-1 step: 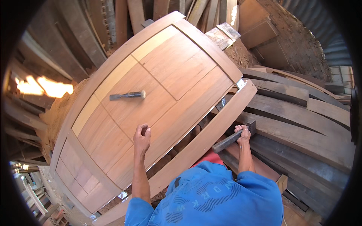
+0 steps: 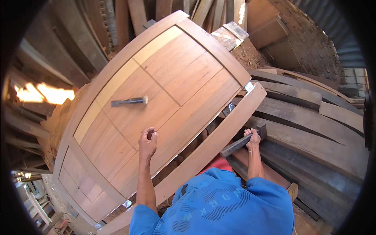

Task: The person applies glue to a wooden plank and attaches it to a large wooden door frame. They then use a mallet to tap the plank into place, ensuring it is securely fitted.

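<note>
A framed wooden door panel lies slantwise in front of me, its reddish boards edged by a pale yellow strip. Across its boards rests a chisel with a dark handle and a flat blade pointing left. My left hand is over the panel's near part, fingers curled toward the thumb; anything pinched there is too small to make out. Off the panel's right side, my right hand is wrapped around a dark hammer, close to its blocky head. Between us runs a loose-looking long frame rail, separated from the boards by a gap.
Long dark planks are stacked on the right. More boards lean at the far left, near sawdust. A small wooden block sticks out beyond the panel's far edge. Bright light falls at left.
The panel and the chisel appear slightly further left in the picture. Both hands keep nearly the same pose.
</note>
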Tool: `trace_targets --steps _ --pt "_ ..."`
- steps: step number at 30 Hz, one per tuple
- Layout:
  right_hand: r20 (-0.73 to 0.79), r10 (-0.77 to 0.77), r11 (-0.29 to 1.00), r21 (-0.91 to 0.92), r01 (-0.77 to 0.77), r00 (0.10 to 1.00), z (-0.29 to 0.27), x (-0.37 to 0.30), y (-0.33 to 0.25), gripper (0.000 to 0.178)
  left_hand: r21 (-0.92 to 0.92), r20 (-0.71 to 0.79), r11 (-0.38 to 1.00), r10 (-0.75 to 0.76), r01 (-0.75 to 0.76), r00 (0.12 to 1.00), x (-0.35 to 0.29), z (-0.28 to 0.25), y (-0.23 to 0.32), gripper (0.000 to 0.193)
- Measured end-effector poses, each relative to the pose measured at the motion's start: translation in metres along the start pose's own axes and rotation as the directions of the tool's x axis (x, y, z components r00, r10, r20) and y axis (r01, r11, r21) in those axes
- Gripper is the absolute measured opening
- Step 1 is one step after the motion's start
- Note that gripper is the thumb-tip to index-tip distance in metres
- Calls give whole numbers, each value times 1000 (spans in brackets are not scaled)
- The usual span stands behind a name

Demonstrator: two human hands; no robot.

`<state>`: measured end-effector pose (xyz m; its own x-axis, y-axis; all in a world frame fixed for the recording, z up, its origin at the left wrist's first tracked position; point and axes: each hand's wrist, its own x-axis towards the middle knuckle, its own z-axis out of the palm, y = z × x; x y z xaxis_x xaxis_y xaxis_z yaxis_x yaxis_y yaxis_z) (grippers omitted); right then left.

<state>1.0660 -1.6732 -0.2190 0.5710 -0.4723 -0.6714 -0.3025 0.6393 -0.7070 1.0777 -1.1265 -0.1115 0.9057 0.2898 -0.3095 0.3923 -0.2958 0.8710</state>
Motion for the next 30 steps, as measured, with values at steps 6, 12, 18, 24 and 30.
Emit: trace_targets --steps 6,12,18,24,30 --pt "43 12 990 137 -18 999 63 46 -15 24 200 216 939 236 -280 947 96 128 93 28" --pt "58 105 987 117 -111 993 57 77 -25 40 204 493 611 611 -765 620 204 302 181 32" --pt "121 246 961 97 -258 962 54 79 -38 49 209 666 342 636 -916 389 267 477 206 28" --pt "126 192 974 95 -205 973 52 81 -39 52 431 849 253 211 -866 484 306 560 193 29" --pt "120 46 998 47 -51 992 66 90 -53 48 452 855 243 158 -859 494 317 572 190 37"
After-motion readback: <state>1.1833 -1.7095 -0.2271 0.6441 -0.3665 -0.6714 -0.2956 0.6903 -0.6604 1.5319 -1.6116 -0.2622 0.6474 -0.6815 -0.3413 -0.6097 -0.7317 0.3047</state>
